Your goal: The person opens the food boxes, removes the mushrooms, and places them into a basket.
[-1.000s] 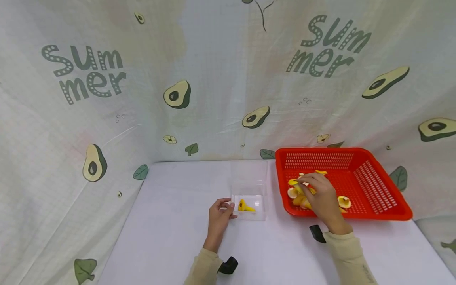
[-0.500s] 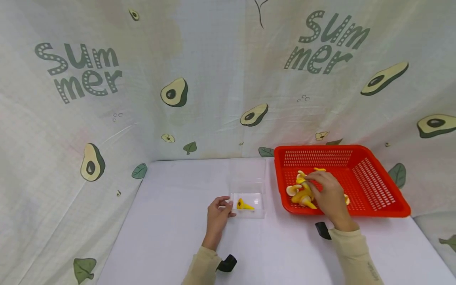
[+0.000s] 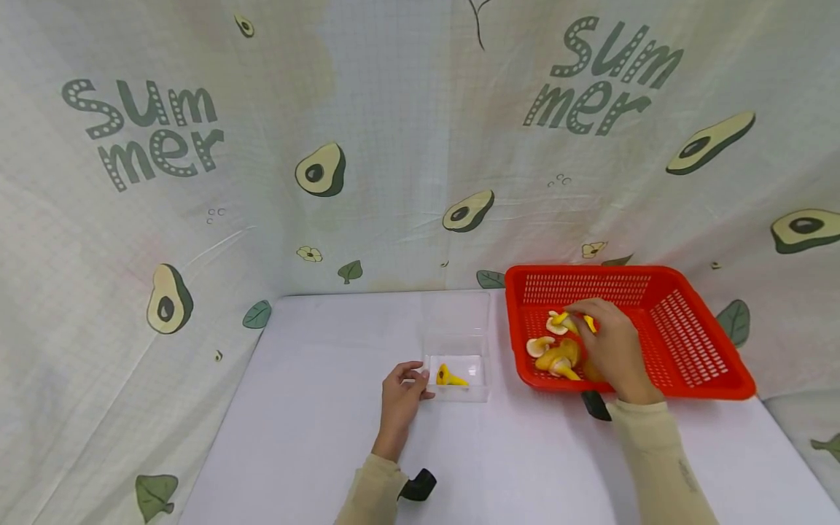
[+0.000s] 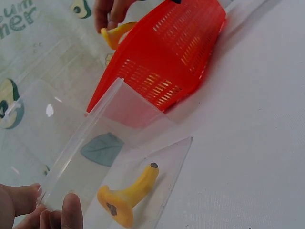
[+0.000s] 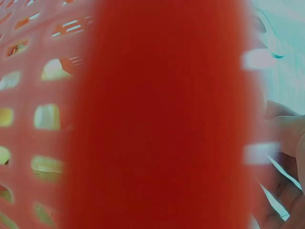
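Note:
At the table's middle stands a clear plastic box (image 3: 484,379) with its lid raised at the back. One yellow mushroom (image 4: 138,191), trumpet-shaped with a dark stem end, lies on its floor. My left hand (image 3: 402,401) grips the box's left wall between thumb and fingers. Over the red basket (image 3: 712,350), my right hand (image 3: 613,346) reaches down and pinches a yellow mushroom (image 4: 114,37) by its edge. More yellow and pale mushrooms (image 3: 559,359) lie in the basket's left part. The basket's blurred red rim hides most of the right wrist view.
A white tabletop (image 3: 315,379) bears both containers, the basket right of the box. Behind hangs a pale cloth (image 3: 394,109) printed with avocados and lettering. Black camera mounts (image 3: 418,485) stick out from both wrists.
My right hand has moved slightly back and right inside the basket, uncovering more mushrooms at its front. My left hand stays at the box wall. The head view has shifted a little.

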`<control>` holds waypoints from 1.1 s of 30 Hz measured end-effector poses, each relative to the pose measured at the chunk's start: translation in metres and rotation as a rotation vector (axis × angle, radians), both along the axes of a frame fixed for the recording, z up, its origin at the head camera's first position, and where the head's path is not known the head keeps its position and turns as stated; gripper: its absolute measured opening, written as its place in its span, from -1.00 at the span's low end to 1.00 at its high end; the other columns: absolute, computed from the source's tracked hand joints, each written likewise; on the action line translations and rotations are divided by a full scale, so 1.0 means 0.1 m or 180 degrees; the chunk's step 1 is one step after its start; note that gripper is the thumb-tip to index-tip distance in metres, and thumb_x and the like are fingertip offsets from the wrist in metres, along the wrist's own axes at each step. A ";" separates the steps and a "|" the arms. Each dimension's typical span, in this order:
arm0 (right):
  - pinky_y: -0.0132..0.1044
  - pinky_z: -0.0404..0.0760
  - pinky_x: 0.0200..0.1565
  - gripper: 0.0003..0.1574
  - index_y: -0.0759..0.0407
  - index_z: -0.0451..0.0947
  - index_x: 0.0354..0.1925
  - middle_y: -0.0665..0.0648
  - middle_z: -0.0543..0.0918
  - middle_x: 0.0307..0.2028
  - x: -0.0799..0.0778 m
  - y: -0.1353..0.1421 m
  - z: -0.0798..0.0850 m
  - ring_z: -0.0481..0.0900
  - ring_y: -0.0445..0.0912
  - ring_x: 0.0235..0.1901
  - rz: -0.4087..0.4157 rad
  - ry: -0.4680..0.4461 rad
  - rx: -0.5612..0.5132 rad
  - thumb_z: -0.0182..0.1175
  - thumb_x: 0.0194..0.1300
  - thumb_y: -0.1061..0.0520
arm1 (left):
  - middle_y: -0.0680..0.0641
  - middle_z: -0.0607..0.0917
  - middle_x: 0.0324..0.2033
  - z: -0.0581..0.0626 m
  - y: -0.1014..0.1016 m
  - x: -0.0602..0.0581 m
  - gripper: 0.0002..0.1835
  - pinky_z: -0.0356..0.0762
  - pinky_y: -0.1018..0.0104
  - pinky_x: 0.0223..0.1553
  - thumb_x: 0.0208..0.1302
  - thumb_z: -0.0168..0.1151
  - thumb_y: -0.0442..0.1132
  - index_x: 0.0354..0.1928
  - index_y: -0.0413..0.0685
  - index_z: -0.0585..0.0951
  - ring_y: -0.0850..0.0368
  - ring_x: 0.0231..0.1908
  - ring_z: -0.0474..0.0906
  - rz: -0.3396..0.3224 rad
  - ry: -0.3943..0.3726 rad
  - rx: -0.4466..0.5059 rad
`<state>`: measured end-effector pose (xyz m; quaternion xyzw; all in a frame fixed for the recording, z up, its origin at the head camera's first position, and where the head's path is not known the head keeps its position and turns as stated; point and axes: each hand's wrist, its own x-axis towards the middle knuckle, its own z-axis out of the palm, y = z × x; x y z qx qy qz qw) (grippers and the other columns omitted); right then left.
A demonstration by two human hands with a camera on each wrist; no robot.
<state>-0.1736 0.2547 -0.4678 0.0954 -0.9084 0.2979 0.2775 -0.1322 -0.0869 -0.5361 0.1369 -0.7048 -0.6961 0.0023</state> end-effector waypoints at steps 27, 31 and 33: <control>0.15 0.80 0.03 -0.62 0.22 0.80 -0.09 0.16 0.78 -0.08 0.30 -0.57 0.38 0.70 0.12 -0.02 0.0785 -0.0079 0.0202 0.54 0.10 0.45 | -0.11 0.56 -0.22 0.04 0.00 0.02 -0.65 0.82 0.35 -0.32 0.47 0.33 -0.37 0.19 -0.42 0.58 0.14 -0.43 0.49 -0.0024 0.0007 0.0020; 0.04 0.81 0.05 -0.64 0.18 0.80 -0.09 0.11 0.78 -0.08 0.26 -0.85 0.39 0.71 0.06 -0.02 0.1142 -0.0178 0.0365 0.56 0.13 0.39 | -0.11 0.55 -0.23 0.07 0.01 0.02 -0.66 0.82 0.34 -0.31 0.48 0.30 -0.40 0.19 -0.44 0.57 0.13 -0.43 0.48 -0.0021 -0.0013 0.0032; 0.01 0.81 0.09 -0.65 0.15 0.80 -0.08 0.08 0.79 -0.07 0.24 -0.99 0.38 0.72 0.04 -0.01 0.1323 -0.0285 0.0488 0.56 0.15 0.35 | -0.10 0.55 -0.24 0.07 0.01 0.03 -0.66 0.83 0.32 -0.31 0.48 0.30 -0.41 0.19 -0.45 0.57 0.13 -0.43 0.48 -0.0016 -0.0015 0.0046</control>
